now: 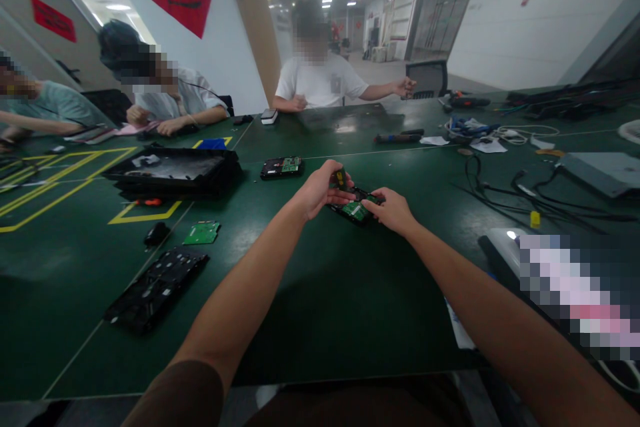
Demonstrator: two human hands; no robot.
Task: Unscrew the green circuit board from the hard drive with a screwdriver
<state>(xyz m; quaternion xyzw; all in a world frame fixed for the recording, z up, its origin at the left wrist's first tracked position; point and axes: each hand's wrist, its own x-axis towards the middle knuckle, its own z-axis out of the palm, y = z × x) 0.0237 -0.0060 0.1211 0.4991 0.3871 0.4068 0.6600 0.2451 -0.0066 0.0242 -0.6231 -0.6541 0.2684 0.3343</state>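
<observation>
A hard drive (356, 209) with a green circuit board facing up lies on the dark green table (325, 293) in front of me. My left hand (320, 188) is closed around a small screwdriver (340, 178) with a black and yellow handle, held over the drive's left end. Fingers of my right hand (393, 209) press on the drive's right edge. A second hard drive (281, 167) rests farther back to the left.
An open black case (175, 172), a loose green circuit board (201, 233), a black panel (155, 288) and a red-handled tool (149, 201) lie at the left. Cables (525, 193) sprawl at the right. Three people sit across and along the left side.
</observation>
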